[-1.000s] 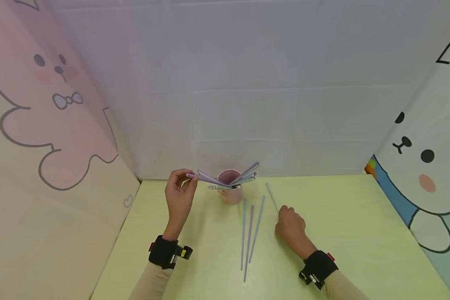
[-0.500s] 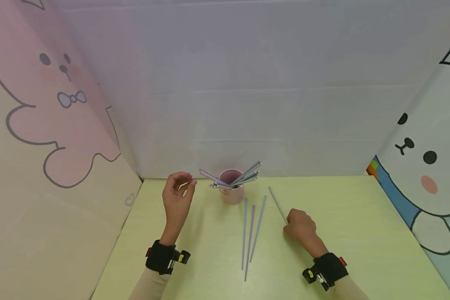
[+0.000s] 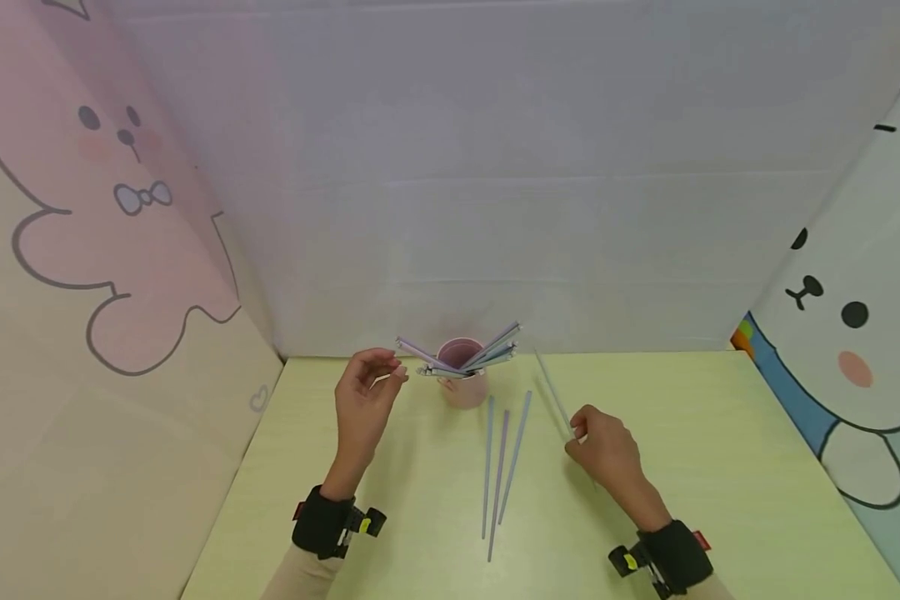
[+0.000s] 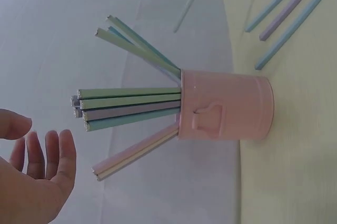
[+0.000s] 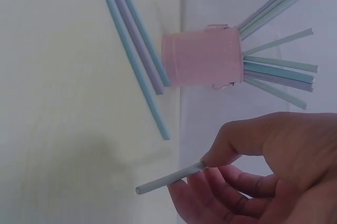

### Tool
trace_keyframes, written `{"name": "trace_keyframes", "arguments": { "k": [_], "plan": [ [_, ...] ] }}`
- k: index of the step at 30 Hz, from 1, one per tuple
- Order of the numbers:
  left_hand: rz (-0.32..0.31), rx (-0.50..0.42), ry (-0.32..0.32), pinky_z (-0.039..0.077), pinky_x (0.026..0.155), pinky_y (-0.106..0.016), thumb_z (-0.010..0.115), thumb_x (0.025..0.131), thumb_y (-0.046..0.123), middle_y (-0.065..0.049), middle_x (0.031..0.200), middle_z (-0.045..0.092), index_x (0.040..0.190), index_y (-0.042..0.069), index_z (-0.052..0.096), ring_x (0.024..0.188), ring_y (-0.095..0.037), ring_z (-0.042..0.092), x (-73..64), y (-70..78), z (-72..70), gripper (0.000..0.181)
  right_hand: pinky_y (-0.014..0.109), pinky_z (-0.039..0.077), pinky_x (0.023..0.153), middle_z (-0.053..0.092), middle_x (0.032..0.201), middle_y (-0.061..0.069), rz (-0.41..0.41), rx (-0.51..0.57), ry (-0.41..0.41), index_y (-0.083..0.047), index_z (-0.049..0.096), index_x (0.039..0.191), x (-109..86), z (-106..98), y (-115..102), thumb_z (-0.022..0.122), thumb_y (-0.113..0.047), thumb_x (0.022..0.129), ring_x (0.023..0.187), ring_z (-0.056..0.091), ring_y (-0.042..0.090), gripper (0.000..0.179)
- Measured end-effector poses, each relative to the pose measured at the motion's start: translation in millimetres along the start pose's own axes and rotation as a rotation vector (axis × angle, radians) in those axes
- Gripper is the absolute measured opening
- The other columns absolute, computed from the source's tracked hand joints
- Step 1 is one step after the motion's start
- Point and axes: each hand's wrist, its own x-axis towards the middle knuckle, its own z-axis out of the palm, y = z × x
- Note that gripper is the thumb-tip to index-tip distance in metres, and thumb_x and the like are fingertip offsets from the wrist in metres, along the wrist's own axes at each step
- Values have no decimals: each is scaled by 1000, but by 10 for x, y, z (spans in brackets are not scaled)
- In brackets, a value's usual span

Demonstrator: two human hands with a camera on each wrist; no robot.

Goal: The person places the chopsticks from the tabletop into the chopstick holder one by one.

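A pale green stick (image 5: 158, 183), thin with a round tube-like end, is pinched between thumb and fingers of my right hand (image 3: 607, 450). It is tilted and held off the table, its shadow below. My left hand (image 3: 367, 396) hovers left of a pink metal bucket (image 4: 226, 105), fingers loosely bent, holding nothing. Pastel green, blue and purple sticks (image 4: 129, 103) fan out of the bucket. Between the hands, two blue sticks and a purple stick (image 3: 499, 483) lie side by side on the table.
The pale yellow table (image 3: 412, 533) ends at a white cloth backdrop (image 3: 495, 250) just behind the bucket. Cartoon-printed cloths (image 3: 150, 333) stand along the left and right sides. Black camera straps (image 3: 322, 521) are on both wrists.
My left hand has let go of a purple stick, which now leans in the bucket. My right hand has moved slightly right and lifted the pale green stick from the table.
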Motion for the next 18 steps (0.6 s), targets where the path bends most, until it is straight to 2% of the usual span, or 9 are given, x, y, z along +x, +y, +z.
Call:
{"name": "trace_keyframes", "arguments": {
  "k": [4,8,14,18],
  "plan": [
    [-43,-50,-34,61,75,-27,66,87,-12,-29,100,57,111,-15,56,89,-26,62,-29,63,67,26,27,44,44,66,85,4,-42,38,62,-6,64,98,-28,-86,-125,66,-6,76,65,62,17,22],
    [-60,-91,-78,61,76,-27,65,87,-13,-30,100,56,111,-20,53,89,-26,63,-49,158,161,28,27,47,48,66,85,2,-76,68,103,-7,64,99,-66,-167,-267,67,-8,77,71,64,17,22],
    [-42,-117,-142,60,78,-25,64,87,-15,-31,100,56,110,-20,54,90,-26,63,-79,270,316,26,29,48,50,65,84,-1,-135,99,148,-10,65,99,-139,-273,-471,69,-8,78,70,63,16,22],
    [-33,-129,-192,60,79,-24,65,86,-16,-31,101,57,110,-16,56,90,-27,63,-106,317,409,25,30,49,53,65,84,-3,-214,109,178,-10,65,99,-191,-322,-605,70,-7,77,68,62,12,22]
  ]
}}
